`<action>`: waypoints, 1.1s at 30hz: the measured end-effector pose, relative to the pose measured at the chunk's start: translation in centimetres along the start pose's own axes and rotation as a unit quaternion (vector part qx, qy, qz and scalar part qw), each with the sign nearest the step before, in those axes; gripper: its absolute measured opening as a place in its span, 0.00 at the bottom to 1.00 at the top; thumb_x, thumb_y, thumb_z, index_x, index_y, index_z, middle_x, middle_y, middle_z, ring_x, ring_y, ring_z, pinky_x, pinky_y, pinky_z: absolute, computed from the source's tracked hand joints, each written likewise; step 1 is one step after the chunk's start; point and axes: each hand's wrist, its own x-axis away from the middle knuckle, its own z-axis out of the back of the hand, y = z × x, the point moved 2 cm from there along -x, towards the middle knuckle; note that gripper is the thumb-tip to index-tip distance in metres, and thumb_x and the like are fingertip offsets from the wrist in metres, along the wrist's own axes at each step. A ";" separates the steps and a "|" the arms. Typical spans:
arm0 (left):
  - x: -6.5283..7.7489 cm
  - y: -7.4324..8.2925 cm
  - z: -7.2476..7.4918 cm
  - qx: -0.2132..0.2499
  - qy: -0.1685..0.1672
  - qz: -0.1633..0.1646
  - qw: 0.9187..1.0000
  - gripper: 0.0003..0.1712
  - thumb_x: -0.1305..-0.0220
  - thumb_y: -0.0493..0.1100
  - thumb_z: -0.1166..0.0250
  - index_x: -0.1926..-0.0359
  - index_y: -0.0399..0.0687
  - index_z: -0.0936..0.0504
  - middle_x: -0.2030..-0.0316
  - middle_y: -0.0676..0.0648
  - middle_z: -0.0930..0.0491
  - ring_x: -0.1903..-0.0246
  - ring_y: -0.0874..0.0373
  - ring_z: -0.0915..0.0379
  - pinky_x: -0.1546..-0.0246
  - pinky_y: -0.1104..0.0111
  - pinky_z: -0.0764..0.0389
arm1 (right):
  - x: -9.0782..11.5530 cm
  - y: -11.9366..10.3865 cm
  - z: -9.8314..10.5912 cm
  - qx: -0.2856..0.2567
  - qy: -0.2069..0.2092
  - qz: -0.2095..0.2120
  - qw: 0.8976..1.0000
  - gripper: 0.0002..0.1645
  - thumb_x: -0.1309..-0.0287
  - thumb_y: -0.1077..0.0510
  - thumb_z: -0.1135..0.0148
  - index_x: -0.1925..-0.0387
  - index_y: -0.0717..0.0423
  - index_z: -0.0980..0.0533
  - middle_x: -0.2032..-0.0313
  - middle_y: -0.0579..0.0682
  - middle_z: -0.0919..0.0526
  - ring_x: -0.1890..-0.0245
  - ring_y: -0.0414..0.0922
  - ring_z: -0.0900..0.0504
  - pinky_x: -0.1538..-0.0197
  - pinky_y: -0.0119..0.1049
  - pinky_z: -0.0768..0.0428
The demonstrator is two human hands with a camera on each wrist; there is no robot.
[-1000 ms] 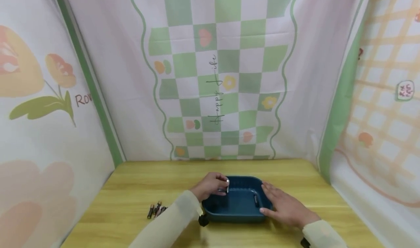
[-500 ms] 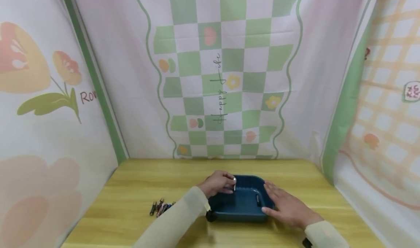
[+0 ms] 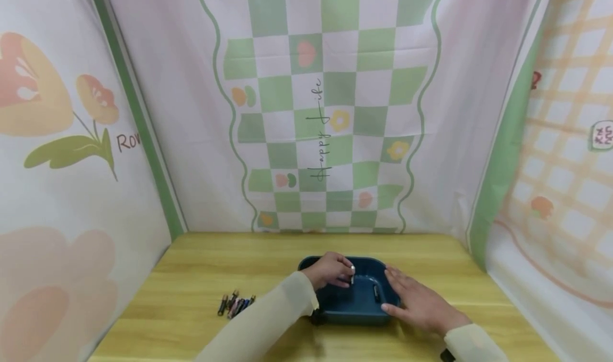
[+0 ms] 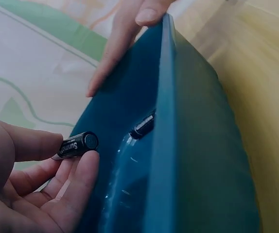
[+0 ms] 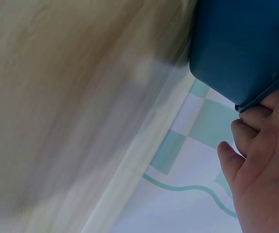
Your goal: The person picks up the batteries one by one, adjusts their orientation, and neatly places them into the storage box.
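While a dark battery (image 4: 71, 148) is pinched in the narrow grip of the left hand (image 3: 330, 271) over the blue tray (image 3: 351, 318), the tray's right end is touched by the right hand (image 3: 417, 302), fingers extended. A second battery (image 3: 376, 293) is seen inside, near that end; several loose batteries (image 3: 234, 304) are clustered on the desk (image 3: 210, 261), left of the tray. Placing appears to be in hand; next, a gentle lowering and release are probably called for.

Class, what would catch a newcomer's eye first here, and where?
A dark teal, round-cornered tray on the yellow wood-grain table stands out first, the right hand at its right rim. Over it, the left hand pinches a small black cylindrical battery; more batteries, mostly black, lie left of the tray.
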 end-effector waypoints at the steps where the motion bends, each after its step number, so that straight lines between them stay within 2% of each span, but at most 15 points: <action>1: -0.1 0.1 -0.2 -0.001 0.002 0.004 1.000 0.04 0.38 0.29 0.36 0.61 0.34 0.19 0.67 0.43 0.19 0.69 0.53 0.21 0.70 0.62 0.14 | 0.0 0.0 0.0 0.000 0.000 0.000 1.000 0.50 0.36 0.30 0.50 0.30 0.65 0.41 0.29 0.59 0.42 0.31 0.56 0.41 0.33 0.54 0.37; 7: -0.8 0.1 -1.3 -0.016 0.009 0.013 1.000 0.05 0.39 0.28 0.37 0.61 0.33 0.19 0.69 0.43 0.20 0.71 0.53 0.22 0.72 0.63 0.14 | 0.0 0.1 -0.1 0.003 0.005 0.001 1.000 0.50 0.36 0.30 0.50 0.30 0.65 0.41 0.29 0.59 0.41 0.31 0.55 0.40 0.33 0.53 0.36; 17: -1.6 -1.0 -2.7 -0.040 0.011 0.017 0.999 0.03 0.40 0.27 0.36 0.66 0.35 0.20 0.71 0.42 0.20 0.73 0.52 0.22 0.74 0.62 0.15 | 0.0 0.0 0.1 -0.006 0.010 0.007 1.000 0.50 0.36 0.31 0.48 0.30 0.65 0.40 0.29 0.59 0.40 0.31 0.55 0.40 0.34 0.53 0.35; 26: -1.9 -1.3 -3.5 -0.069 0.017 0.036 0.997 0.03 0.40 0.26 0.37 0.67 0.33 0.18 0.72 0.43 0.20 0.74 0.50 0.22 0.75 0.60 0.15 | 0.0 0.1 0.1 -0.013 -0.025 -0.007 1.000 0.50 0.35 0.31 0.51 0.29 0.65 0.42 0.28 0.58 0.43 0.30 0.55 0.42 0.33 0.54 0.37; 33: -2.6 -1.7 -4.6 -0.086 0.017 0.038 0.995 0.05 0.41 0.25 0.38 0.71 0.34 0.19 0.74 0.43 0.21 0.75 0.50 0.22 0.75 0.59 0.15 | -0.1 0.1 0.2 -0.019 -0.019 0.000 1.000 0.49 0.35 0.32 0.50 0.29 0.65 0.41 0.28 0.58 0.43 0.30 0.55 0.42 0.33 0.54 0.37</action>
